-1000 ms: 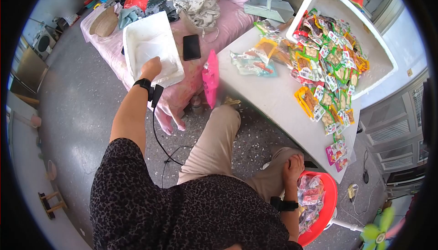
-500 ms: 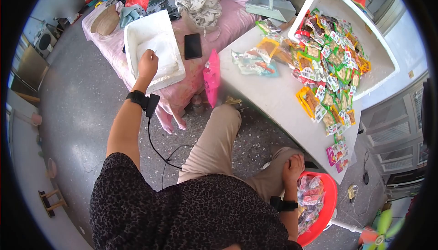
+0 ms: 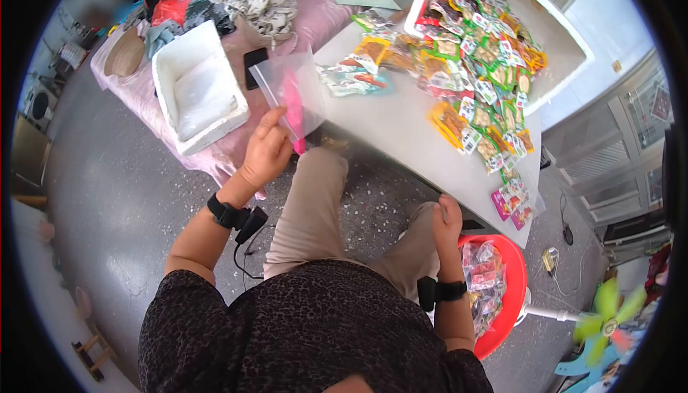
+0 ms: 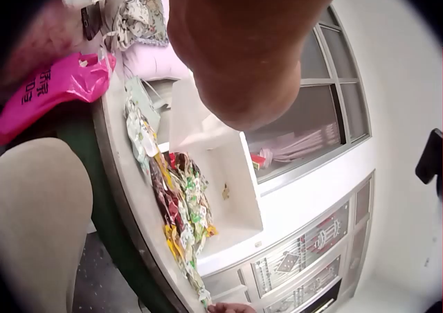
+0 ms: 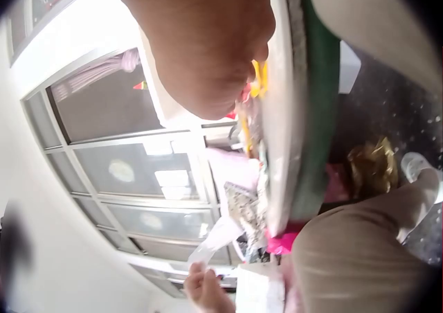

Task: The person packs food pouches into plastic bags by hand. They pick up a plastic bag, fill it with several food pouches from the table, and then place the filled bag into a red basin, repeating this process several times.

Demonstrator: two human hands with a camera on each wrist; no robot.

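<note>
In the head view my left hand [image 3: 266,150] pinches a clear plastic zip bag [image 3: 307,81] by its edge, over the gap between bed and table. The bag hangs upright and see-through in front of a pink plastic bag [image 3: 292,106]. In the right wrist view the same clear bag [image 5: 220,235] stands out from the left fingers. My right hand [image 3: 448,224] is above my right knee beside the table edge, fingers loosely curled, nothing seen in it. Many small snack packets [image 3: 487,56] spill from a white foam box [image 3: 562,70] onto the white table [image 3: 373,117].
On the pink bed stand a foam box [image 3: 175,70] with clear plastic in it, a dark phone [image 3: 252,67] and piled clothes [image 3: 265,9]. A red basin [image 3: 510,300] of packets sits by my right leg. Behind it a green-bladed fan [image 3: 608,318] stands.
My left hand has come from the foam box on the bed toward the table, now holding a clear zip bag. The right hand has lifted off the knee. The head view has shifted.
</note>
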